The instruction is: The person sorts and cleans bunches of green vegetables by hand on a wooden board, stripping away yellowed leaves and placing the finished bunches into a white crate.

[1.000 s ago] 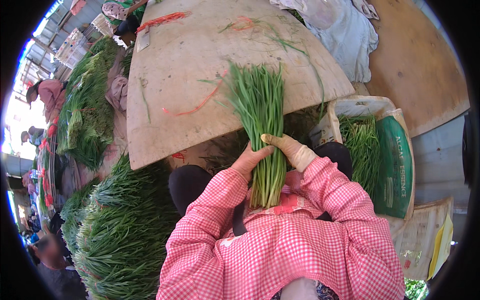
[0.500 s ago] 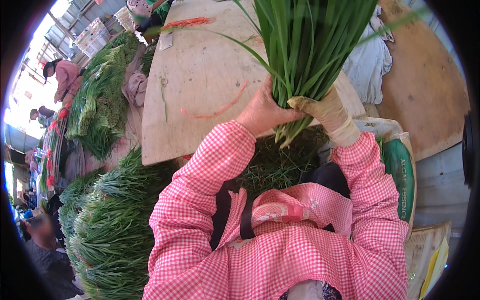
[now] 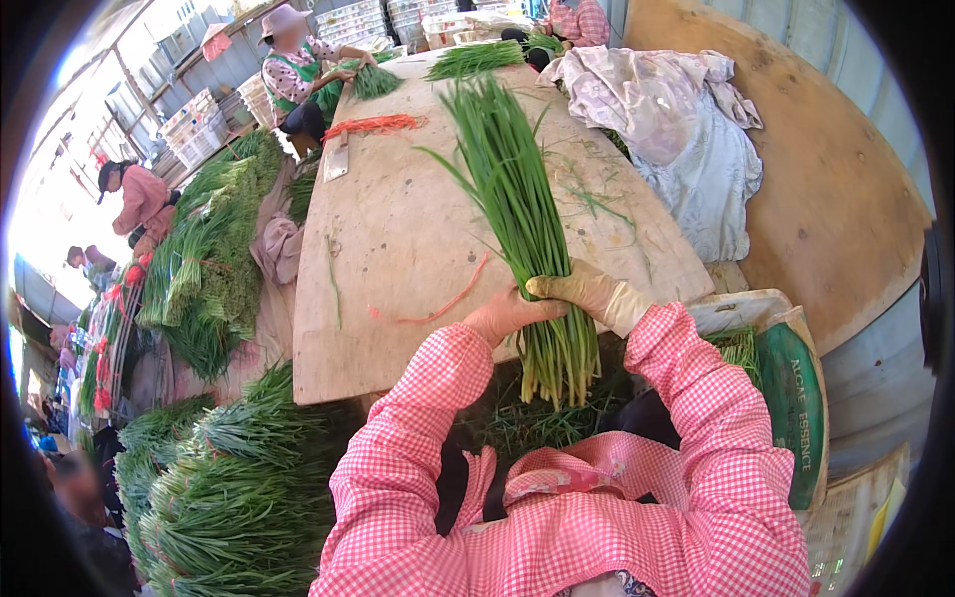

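Note:
A thick bunch of garlic chives (image 3: 507,189) is held over the near edge of the wooden tabletop (image 3: 398,219). Its leaves point away from me, and the pale stem ends hang toward me past the edge. My left hand (image 3: 509,316) grips the stems from the left side. From the right, my right hand (image 3: 595,295), in a pale stained glove, closes round the same stems, thumb across the front. Left of the bunch, a loose red string (image 3: 453,300) lies curved on the wood.
Red strings (image 3: 373,124) and a cleaver (image 3: 336,159) lie at the table's far left. Tied chive bundles (image 3: 229,488) are heaped at my left. Cloths (image 3: 686,149) cover the right edge, beside a tub with a green sack (image 3: 791,398). A co-worker (image 3: 298,75) handles greens across the table.
The chive bunch has come down and nearer, with both hands lower and still round it. The view has tilted up, showing more of the table's far end and the people there.

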A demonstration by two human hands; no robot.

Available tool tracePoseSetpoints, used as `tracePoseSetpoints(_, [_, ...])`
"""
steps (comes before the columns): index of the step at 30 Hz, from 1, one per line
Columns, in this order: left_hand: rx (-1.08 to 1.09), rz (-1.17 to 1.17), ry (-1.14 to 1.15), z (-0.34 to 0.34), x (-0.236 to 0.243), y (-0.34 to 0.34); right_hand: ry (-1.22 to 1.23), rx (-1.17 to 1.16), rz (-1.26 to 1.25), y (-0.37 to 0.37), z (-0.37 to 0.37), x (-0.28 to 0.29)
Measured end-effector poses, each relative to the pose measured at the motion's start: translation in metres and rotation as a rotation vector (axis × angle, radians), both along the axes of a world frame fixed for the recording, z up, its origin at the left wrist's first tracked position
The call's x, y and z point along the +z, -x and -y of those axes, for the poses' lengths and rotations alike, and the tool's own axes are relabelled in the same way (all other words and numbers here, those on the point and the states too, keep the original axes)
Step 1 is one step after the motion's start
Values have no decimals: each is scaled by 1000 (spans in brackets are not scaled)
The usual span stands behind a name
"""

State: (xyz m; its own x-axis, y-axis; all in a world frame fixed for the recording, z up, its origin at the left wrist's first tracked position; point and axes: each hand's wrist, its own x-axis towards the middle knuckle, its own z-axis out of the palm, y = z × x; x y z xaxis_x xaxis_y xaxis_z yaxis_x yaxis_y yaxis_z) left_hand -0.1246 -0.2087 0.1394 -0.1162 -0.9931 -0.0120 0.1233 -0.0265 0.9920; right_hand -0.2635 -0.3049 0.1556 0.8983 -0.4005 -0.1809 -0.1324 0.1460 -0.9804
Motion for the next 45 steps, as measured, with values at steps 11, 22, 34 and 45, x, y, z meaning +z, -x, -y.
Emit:
tracePoseSetpoints(11, [21,-593,-36,-59,-85,-6,-233,235,-207,-7,-53,-43])
tracePoseSetpoints(22, [139,-844,-45,-69,-81,-12,-425,198,-389,-28,-73,-45])
tracePoseSetpoints(34, [577,-1098,168,-74,-67,-62,-505,216,-180,52,-124,-91])
tracePoseSetpoints(45, [552,-1134,237,-72,-73,-67,-3,-191,54,87,-115,-52])
